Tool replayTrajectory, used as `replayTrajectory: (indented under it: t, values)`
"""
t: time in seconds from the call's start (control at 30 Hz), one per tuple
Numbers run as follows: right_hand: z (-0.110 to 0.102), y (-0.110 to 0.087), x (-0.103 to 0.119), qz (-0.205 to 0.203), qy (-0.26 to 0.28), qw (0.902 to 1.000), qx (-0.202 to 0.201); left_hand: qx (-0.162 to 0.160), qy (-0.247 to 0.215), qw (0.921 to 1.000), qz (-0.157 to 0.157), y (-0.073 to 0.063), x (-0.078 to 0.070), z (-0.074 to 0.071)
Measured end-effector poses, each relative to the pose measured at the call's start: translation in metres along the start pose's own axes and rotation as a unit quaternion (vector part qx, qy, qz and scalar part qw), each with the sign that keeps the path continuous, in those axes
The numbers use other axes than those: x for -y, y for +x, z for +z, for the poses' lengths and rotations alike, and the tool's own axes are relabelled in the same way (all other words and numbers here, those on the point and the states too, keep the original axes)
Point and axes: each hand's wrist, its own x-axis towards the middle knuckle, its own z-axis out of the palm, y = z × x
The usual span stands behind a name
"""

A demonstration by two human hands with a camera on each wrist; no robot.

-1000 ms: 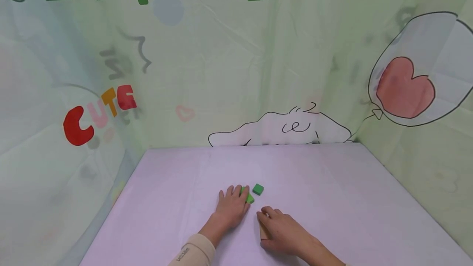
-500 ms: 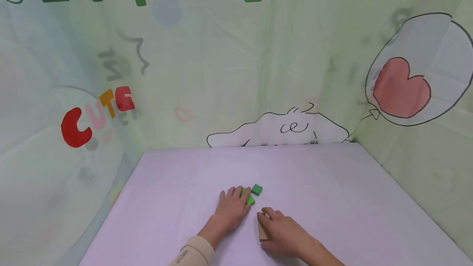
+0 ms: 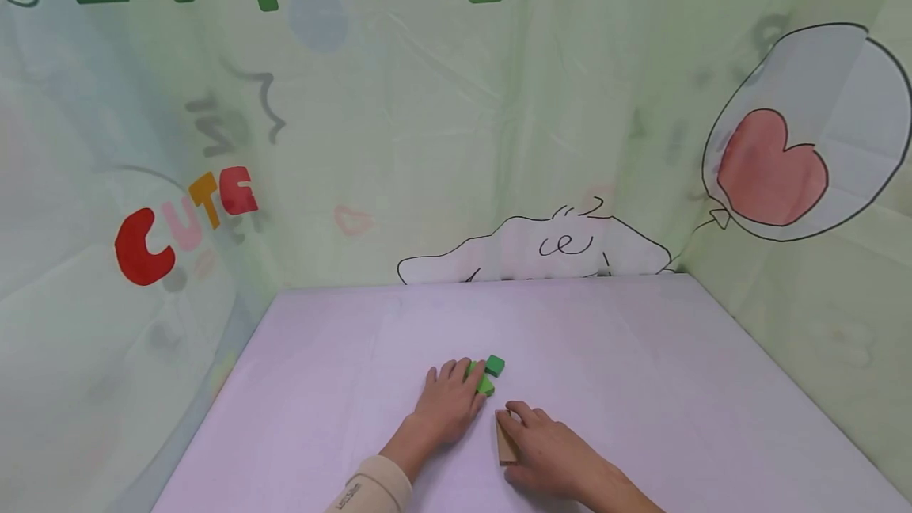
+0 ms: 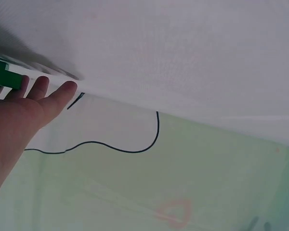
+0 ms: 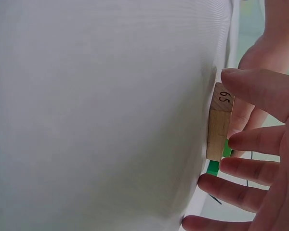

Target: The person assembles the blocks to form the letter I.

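In the head view my left hand (image 3: 443,404) rests on the table with a light green block (image 3: 488,387) between thumb and index finger. Its fingers partly cover that block. Just beyond lies a small dark green block (image 3: 495,366), apart from either hand. My right hand (image 3: 552,450), nearer the front, holds a plain wooden block (image 3: 505,440) by its ends. The right wrist view shows the thumb at one end of the wooden block (image 5: 218,134), beside printed black digits, and fingertips near the other end. Green (image 4: 5,76) shows by the left fingers in the left wrist view.
A pale lilac cloth covers the table (image 3: 627,355). Printed curtains (image 3: 442,125) enclose its back and sides, with a balloon drawing (image 3: 780,169) at right. The two hands are close together near the middle.
The light green block has shifted slightly right and nearer with my left hand. The wooden block has turned a little in my right hand, showing more of itself. The head view has drifted slightly.
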Motion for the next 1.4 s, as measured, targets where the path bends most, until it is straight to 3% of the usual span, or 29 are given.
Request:
replayTrajectory:
  t: [1.0,1.4]
  values:
    - [-0.0003,-0.0070,0.0017,-0.007,-0.015,0.9998,0.010,-0.006,-0.038,0.9974,0.062,0.0005,-0.0053,-0.0038]
    - [-0.0001,-0.0079,-0.0005,-0.022,-0.016,0.9996,0.006,-0.025,-0.019,0.9960,0.083,0.0018,-0.0065,-0.0018]
